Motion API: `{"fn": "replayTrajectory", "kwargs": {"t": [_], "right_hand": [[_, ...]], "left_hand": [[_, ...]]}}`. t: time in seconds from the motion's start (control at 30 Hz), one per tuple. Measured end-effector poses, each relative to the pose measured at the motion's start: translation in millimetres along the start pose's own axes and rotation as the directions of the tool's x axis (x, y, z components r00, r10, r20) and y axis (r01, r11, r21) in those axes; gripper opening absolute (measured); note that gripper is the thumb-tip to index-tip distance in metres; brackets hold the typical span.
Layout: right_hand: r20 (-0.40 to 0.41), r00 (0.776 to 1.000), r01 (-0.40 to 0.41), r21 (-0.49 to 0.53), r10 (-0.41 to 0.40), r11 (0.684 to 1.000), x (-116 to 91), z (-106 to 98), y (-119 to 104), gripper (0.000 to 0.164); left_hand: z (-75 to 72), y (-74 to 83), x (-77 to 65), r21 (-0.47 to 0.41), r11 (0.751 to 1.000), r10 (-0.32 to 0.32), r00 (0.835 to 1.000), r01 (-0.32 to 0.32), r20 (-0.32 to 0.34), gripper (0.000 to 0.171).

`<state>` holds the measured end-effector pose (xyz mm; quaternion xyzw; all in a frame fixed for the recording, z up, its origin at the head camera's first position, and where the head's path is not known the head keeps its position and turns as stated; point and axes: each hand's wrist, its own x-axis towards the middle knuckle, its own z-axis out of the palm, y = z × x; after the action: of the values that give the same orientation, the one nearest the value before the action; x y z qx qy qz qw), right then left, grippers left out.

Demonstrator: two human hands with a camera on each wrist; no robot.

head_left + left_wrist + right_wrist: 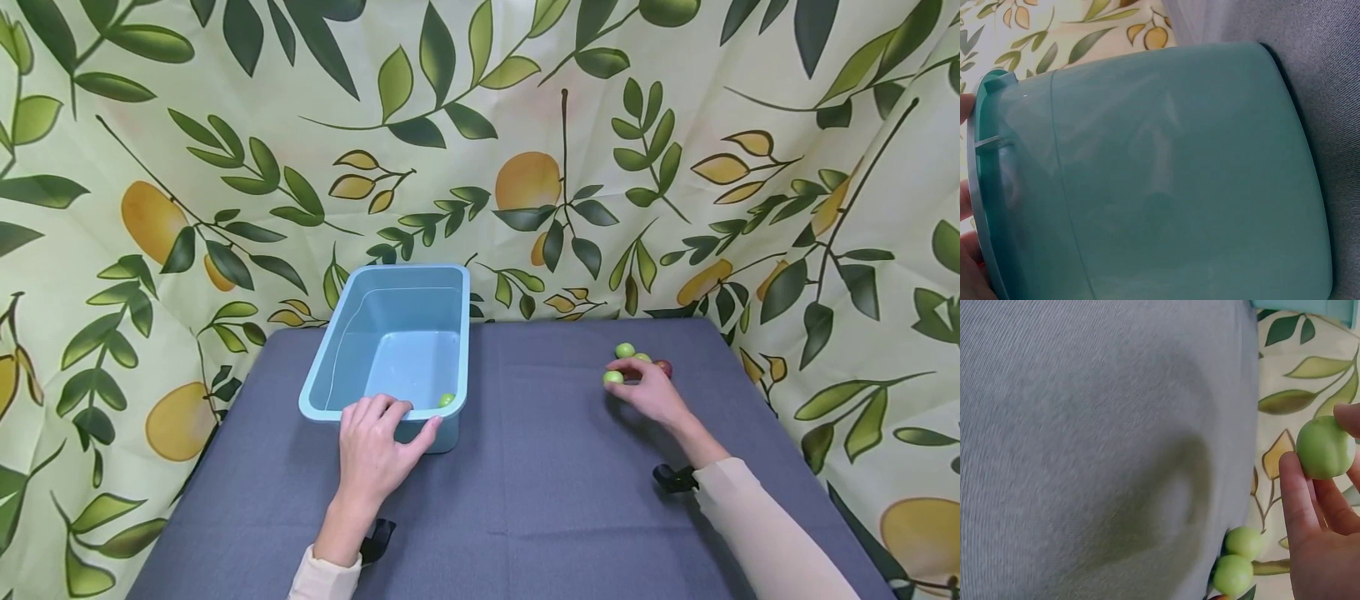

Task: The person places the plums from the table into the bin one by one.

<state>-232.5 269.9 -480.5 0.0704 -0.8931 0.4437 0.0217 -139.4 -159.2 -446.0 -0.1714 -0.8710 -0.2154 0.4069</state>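
My right hand (652,393) pinches a green plum (1325,447) between thumb and fingertips, lifted above the cloth with its shadow below. Just beyond that hand, more green plums (625,350) and a dark red fruit (663,367) sit close together, partly covered by the fingers. My left hand (377,454) holds the near rim of a blue plastic tub (459,350), fingers over the edge and thumb along the outside. In the left wrist view the tub's outer wall (1172,175) fills most of the picture. One green plum (447,400) lies inside the tub, in its near right corner.
A dark grey-blue cloth (540,467) covers the table. Behind it and along the sides hangs a curtain (450,167) printed with leaves and fruit. The tub stands on the left part of the table; the loose fruit is at the right.
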Motion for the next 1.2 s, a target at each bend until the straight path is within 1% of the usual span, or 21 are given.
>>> {"fn": "replayTrajectory", "kwargs": {"t": [0.2, 0.37, 0.67, 0.87, 1.0, 1.2], "right_hand": [[0.019, 1.0, 0.0, 0.03, 0.0, 1.0, 0.1, 5.0, -11.3, 0.04], [0.031, 0.999, 0.018, 0.04, -0.019, 0.999, 0.9, 8.2, -19.2, 0.037], [0.062, 0.997, 0.047, 0.127, -0.055, 0.991, 5.3, 17.1, -35.6, 0.035], [0.057, 0.997, 0.043, 0.168, -0.053, 0.985, 7.3, 20.7, -50.3, 0.036], [0.053, 0.997, 0.044, 0.177, -0.054, 0.983, 9.4, 21.5, -58.5, 0.036], [0.058, 0.995, 0.068, 0.218, -0.082, 0.974, 11.4, 22.9, -72.3, 0.036]], "left_hand": [[-0.3, 0.3, 0.6, 0.008, 1.0, 0.001, 1.0, -0.001, 0.007, 0.054], [-0.5, 0.3, 1.6, 0.005, 1.0, 0.003, 1.0, -0.003, 0.007, 0.054], [-1.2, 1.0, 1.9, 0.008, 1.0, 0.003, 1.0, -0.003, 0.011, 0.052], [-0.7, 0.1, 1.4, 0.009, 1.0, 0.006, 1.0, -0.006, 0.002, 0.051], [-0.5, -0.2, 1.2, 0.008, 1.0, 0.006, 1.0, -0.006, 0.003, 0.051], [-1.4, 1.0, 1.5, 0.014, 1.0, 0.004, 1.0, -0.004, 0.011, 0.051]]}}
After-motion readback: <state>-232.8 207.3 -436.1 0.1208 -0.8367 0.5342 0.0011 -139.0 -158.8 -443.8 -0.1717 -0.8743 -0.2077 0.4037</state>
